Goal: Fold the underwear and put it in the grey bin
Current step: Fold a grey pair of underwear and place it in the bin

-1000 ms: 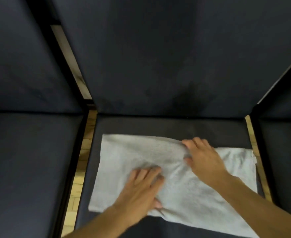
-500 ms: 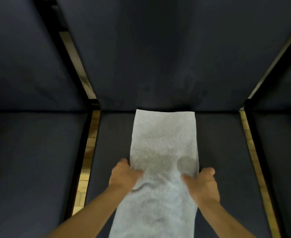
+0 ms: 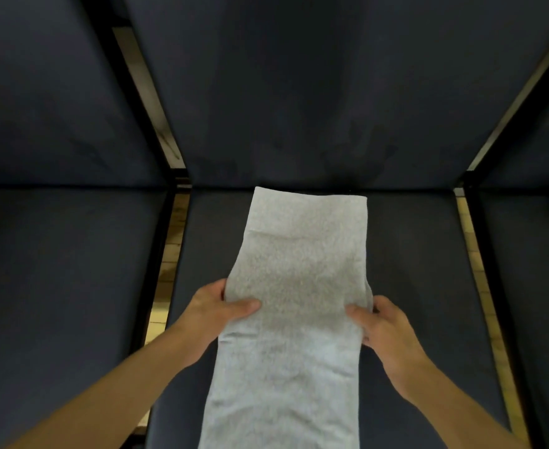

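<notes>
**Cloth gripped at both edges, next fold pending**

Hands meet the pale grey cloth [image 3: 299, 286] halfway along its length. The left hand [image 3: 216, 307] pinches the left edge, thumb lying on top and fingers tucked beneath. The right hand [image 3: 385, 328] grips the right edge the same way. The cloth runs as a long narrow strip down the middle of the dark panel [image 3: 412, 286]. Its far end lies square near the back wall, and its near end passes out of sight at the bottom.

To fold well, I would judge both hands should lift together and carry their edges evenly toward the far end, keeping the sides lined up so no corner skews.

Room looks generous: bare dark surface lies on both sides of the strip. Black frame bars [image 3: 474, 254] bound the panel left and right. No grey bin can be clearly picked out.
</notes>
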Available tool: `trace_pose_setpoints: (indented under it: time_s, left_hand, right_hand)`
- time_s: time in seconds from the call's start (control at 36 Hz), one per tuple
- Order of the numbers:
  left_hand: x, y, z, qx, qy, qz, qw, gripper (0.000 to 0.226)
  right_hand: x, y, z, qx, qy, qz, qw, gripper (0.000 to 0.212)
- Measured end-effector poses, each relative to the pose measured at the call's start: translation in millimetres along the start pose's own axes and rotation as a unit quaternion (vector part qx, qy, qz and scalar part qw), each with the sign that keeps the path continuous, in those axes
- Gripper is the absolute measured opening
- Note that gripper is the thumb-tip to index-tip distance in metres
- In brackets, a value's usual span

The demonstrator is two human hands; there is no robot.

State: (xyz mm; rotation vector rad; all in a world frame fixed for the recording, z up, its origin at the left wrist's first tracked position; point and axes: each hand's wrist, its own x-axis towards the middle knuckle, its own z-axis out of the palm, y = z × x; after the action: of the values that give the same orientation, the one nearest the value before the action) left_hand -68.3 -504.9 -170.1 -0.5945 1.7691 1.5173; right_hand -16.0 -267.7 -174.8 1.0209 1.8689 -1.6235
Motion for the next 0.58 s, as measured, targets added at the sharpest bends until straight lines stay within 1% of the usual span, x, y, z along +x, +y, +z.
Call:
trace_pose_setpoints:
  time_s: [0.06, 0.11, 0.14, 0.19, 0.25, 0.28, 0.31, 0.39, 0.44, 0.5, 0.53, 0.56, 0.58]
  left_hand:
    - [-4, -2, 2, -0.009, 0.009, 0.01, 1.0, 0.044]
    - [-12, -3, 2, -0.017, 0.006, 0.013, 1.0, 0.054]
    - [-17, -3, 2, -0.019, -0.007, 0.016, 1.0, 0.056]
    - [-31, -2, 0, -0.026, -0.028, 0.013, 0.999, 0.052]
    - [-52, 5, -4, -0.03, -0.045, 0.023, 0.998, 0.039]
    - [-64, 9, -6, -0.027, -0.047, 0.033, 0.998, 0.037]
    - [-71, 12, -9, -0.023, -0.051, 0.046, 0.997, 0.039]
    - [-129, 33, -7, 0.001, -0.039, 0.095, 0.995, 0.055]
    - [-185, 62, -2, 0.023, -0.036, 0.131, 0.99, 0.063]
    - [-223, 84, -2, 0.02, -0.022, 0.167, 0.985, 0.076]
    - [-286, 115, 8, 0.032, -0.024, 0.196, 0.98, 0.081]
    - [-292, 123, 7, 0.024, -0.027, 0.197, 0.98, 0.082]
    - [-316, 137, 8, 0.02, -0.025, 0.224, 0.974, 0.08]
  right_hand:
    - [-3, 4, -2, 0.046, -0.04, 0.011, 0.998, 0.021]
    - [-10, 6, -6, 0.049, -0.081, 0.007, 0.996, 0.031]
    - [-15, 5, -8, 0.039, -0.096, 0.0, 0.995, 0.036]
    - [-28, 2, -12, 0.03, -0.111, -0.023, 0.993, 0.035]
    - [-44, -3, -20, 0.037, -0.109, -0.052, 0.992, 0.027]
    - [-55, -7, -25, 0.039, -0.107, -0.067, 0.991, 0.024]
    - [-62, -11, -29, 0.037, -0.106, -0.082, 0.99, 0.022]
    - [-113, -33, -54, 0.01, -0.1, -0.144, 0.984, 0.017]
    - [-163, -61, -74, -0.007, -0.084, -0.192, 0.978, 0.023]
    - [-198, -83, -87, -0.017, -0.07, -0.225, 0.972, 0.027]
    - [-262, -113, -111, -0.025, -0.049, -0.252, 0.966, 0.027]
    - [-267, -120, -111, -0.029, -0.045, -0.271, 0.961, 0.026]
    - [-290, -132, -120, -0.027, -0.041, -0.296, 0.954, 0.023]
